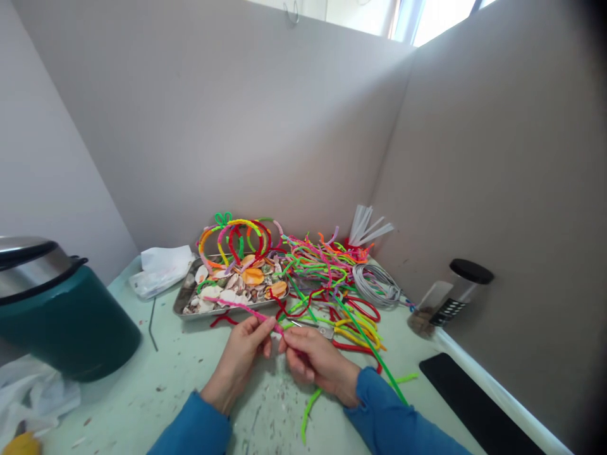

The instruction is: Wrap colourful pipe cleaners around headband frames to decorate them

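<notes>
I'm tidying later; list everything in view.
Tray: 1, silver, back
Shells: many, mixed, in tray
Hoops: several, multicoloured, over tray
Pink pipe cleaner: 1, pink, centre
Other pipe cleaners: many, mixed, right
Sticks: 2, green, right
Tool: 1, silver, centre
Plastic strips: several, whitish, back right
Cable: 1 coil, grey, right
Jar: 1, clear, black lid, right
Flat panel: 1, black, right
Flask: 1, dark green, left
Packet: 1, white, left
Rod: 1, grey, left
Crumpled sheet: 1, white, left
Unclear object: 1, yellow, front left
Table: 1, pale green, beneath
Partitions: 3, grey, around
Window: 1, bright, top
Hook: 1, grey, top
Sleeves: 2, blue, front
Left hand, right hand: 2, bare, centre
</notes>
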A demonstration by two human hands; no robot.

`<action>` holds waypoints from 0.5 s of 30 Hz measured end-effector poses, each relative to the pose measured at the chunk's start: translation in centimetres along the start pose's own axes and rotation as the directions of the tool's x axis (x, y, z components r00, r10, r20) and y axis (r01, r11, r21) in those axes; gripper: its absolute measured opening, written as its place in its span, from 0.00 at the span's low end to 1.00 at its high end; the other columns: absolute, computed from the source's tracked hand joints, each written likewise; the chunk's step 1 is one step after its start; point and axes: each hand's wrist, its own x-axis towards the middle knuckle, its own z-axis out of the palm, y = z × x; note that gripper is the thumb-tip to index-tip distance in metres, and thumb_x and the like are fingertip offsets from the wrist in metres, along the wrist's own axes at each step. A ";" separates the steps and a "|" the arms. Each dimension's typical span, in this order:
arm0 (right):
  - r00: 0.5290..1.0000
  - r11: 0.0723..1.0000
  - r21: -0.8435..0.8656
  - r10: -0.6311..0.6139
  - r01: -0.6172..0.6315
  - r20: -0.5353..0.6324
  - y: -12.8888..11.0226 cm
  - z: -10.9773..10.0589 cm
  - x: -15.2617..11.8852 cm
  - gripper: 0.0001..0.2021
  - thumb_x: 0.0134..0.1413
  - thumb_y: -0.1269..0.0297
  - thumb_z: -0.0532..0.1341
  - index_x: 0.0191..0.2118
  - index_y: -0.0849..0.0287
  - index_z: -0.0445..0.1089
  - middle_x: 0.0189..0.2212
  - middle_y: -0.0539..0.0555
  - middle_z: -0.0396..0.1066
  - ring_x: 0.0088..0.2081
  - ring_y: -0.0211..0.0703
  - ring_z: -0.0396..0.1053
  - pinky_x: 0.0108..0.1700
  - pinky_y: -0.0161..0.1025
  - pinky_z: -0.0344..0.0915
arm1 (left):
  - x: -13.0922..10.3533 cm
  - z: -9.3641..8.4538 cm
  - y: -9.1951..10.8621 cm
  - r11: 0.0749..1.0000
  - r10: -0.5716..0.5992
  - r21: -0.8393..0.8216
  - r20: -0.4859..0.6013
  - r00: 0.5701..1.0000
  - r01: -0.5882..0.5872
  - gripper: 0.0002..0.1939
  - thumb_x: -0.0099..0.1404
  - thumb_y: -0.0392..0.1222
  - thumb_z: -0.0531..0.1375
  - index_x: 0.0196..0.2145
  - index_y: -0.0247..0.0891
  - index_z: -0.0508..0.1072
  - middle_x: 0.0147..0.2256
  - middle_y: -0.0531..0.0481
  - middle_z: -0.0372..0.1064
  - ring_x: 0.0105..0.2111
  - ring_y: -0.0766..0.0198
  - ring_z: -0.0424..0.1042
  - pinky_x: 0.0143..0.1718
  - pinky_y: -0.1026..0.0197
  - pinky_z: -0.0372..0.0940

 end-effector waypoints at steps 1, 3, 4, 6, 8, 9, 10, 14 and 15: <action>1.000 1.000 0.005 -0.001 0.001 0.003 0.0 0.0 0.0 0.13 0.56 0.58 0.56 0.29 0.63 0.67 0.09 0.43 0.59 0.08 0.27 0.46 0.11 0.28 0.44 | 0.0 0.0 0.0 1.000 -0.009 0.022 -0.001 1.000 0.009 0.15 0.56 0.50 0.62 0.26 0.34 0.67 0.13 0.57 0.62 0.13 0.74 0.56 0.19 0.69 0.48; 1.000 1.000 0.007 -0.005 0.004 0.006 0.1 -0.1 0.0 0.13 0.57 0.58 0.56 0.29 0.63 0.67 0.10 0.43 0.59 0.08 0.27 0.46 0.11 0.27 0.44 | 0.0 0.0 -0.1 0.997 -0.018 0.081 0.001 1.000 0.017 0.16 0.56 0.50 0.62 0.23 0.34 0.66 0.13 0.56 0.62 0.13 0.74 0.55 0.18 0.69 0.47; 1.000 1.000 0.007 -0.006 0.006 0.009 0.1 -0.2 0.0 0.13 0.57 0.58 0.56 0.29 0.63 0.67 0.10 0.43 0.59 0.08 0.27 0.46 0.11 0.27 0.44 | -0.1 0.0 -0.1 0.995 -0.015 0.102 0.006 1.000 0.014 0.16 0.56 0.50 0.62 0.22 0.34 0.66 0.12 0.56 0.61 0.13 0.74 0.55 0.18 0.68 0.47; 1.000 1.000 0.021 -0.002 0.002 0.030 0.1 -0.3 -0.1 0.13 0.57 0.58 0.56 0.28 0.63 0.67 0.10 0.43 0.59 0.08 0.27 0.45 0.11 0.27 0.45 | -0.2 0.0 -0.2 0.995 -0.008 0.100 0.037 0.999 0.004 0.17 0.57 0.50 0.61 0.20 0.34 0.65 0.11 0.56 0.60 0.14 0.74 0.54 0.19 0.68 0.47; 0.998 0.999 0.048 0.009 -0.012 0.062 0.0 -0.4 -0.1 0.12 0.57 0.59 0.56 0.28 0.62 0.67 0.09 0.42 0.58 0.08 0.27 0.44 0.11 0.27 0.44 | -0.3 0.0 -0.2 0.999 -0.008 0.054 0.076 0.997 0.004 0.18 0.58 0.50 0.60 0.20 0.34 0.64 0.12 0.57 0.59 0.14 0.75 0.53 0.19 0.68 0.47; 0.997 0.998 0.059 0.012 -0.017 0.073 0.0 -0.4 -0.1 0.12 0.57 0.59 0.56 0.28 0.62 0.66 0.09 0.42 0.57 0.08 0.27 0.44 0.11 0.27 0.44 | -0.3 0.0 -0.1 0.999 -0.013 0.035 0.085 0.996 0.010 0.17 0.58 0.50 0.60 0.21 0.34 0.65 0.12 0.57 0.59 0.14 0.75 0.52 0.19 0.68 0.46; 0.997 0.998 0.066 0.012 -0.016 0.072 0.0 -0.4 -0.1 0.13 0.57 0.58 0.56 0.28 0.62 0.66 0.09 0.42 0.57 0.08 0.27 0.44 0.11 0.27 0.44 | -0.4 -0.1 -0.1 1.000 -0.016 0.027 0.078 0.997 0.014 0.17 0.58 0.50 0.60 0.21 0.34 0.65 0.12 0.57 0.58 0.14 0.75 0.52 0.19 0.68 0.46; 0.999 0.999 0.039 -0.023 0.024 -0.024 0.1 0.0 0.1 0.13 0.56 0.55 0.57 0.30 0.62 0.66 0.11 0.42 0.59 0.09 0.27 0.46 0.12 0.27 0.46 | -0.1 -0.3 0.0 0.998 0.036 0.047 -0.060 0.998 -0.033 0.16 0.56 0.50 0.61 0.23 0.35 0.66 0.12 0.59 0.57 0.15 0.74 0.53 0.19 0.68 0.47; 0.998 0.999 0.026 -0.029 0.030 -0.050 0.2 0.2 0.1 0.13 0.55 0.55 0.58 0.31 0.61 0.65 0.12 0.42 0.59 0.10 0.27 0.46 0.12 0.27 0.46 | 0.0 -0.3 0.0 0.997 0.060 0.051 -0.091 0.994 -0.055 0.16 0.57 0.50 0.61 0.23 0.35 0.65 0.12 0.59 0.57 0.15 0.74 0.53 0.19 0.68 0.47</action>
